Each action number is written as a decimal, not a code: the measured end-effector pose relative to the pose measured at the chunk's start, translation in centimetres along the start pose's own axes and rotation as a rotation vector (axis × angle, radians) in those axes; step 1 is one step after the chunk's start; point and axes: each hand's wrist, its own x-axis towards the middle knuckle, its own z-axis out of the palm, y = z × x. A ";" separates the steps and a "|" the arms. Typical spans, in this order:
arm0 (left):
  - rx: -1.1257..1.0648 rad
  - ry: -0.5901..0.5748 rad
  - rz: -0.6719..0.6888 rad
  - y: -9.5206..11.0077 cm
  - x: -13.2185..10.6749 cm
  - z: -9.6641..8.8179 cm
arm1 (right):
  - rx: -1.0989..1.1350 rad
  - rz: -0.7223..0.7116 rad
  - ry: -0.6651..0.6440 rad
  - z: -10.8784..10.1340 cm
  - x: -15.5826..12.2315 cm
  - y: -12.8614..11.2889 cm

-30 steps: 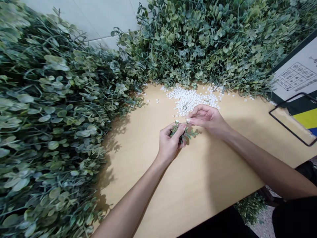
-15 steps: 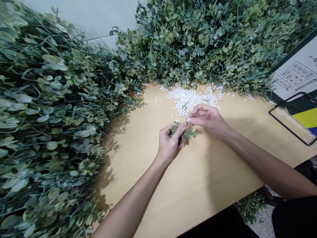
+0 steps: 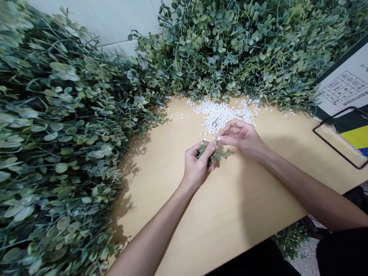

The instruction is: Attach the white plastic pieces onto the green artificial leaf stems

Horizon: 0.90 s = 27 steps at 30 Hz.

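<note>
My left hand point(image 3: 198, 163) is closed around a small artificial leaf sprig point(image 3: 219, 155), whose green leaves stick out past the thumb to the right. A tiny white piece shows among the leaves at its upper end. Touching close to the left thumb tip, my right hand point(image 3: 241, 138) pinches thumb and forefinger together; a pale speck shows there, too small to name. Just beyond both hands lies a loose heap of small white pieces point(image 3: 220, 115), with a few dark green stem bits on it.
Tall piles of artificial greenery point(image 3: 71, 153) line the left side and the back of the wooden table point(image 3: 207, 222). At the right stand a printed board point(image 3: 345, 90) and a black wire frame point(image 3: 339, 149). More foliage point(image 3: 291, 239) lies below the table's front edge.
Almost nothing differs. Both hands keep the same grip and place, and the whole view has shifted only slightly.
</note>
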 end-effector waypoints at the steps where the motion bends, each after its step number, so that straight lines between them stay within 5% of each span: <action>1: -0.002 -0.004 0.000 0.0 0.0 0.0 | 0.002 -0.004 -0.002 0.0 0.0 0.0; 27: -0.047 -0.017 0.017 -0.3 0.1 -0.2 | -0.006 -0.043 -0.034 -0.1 0.0 -0.1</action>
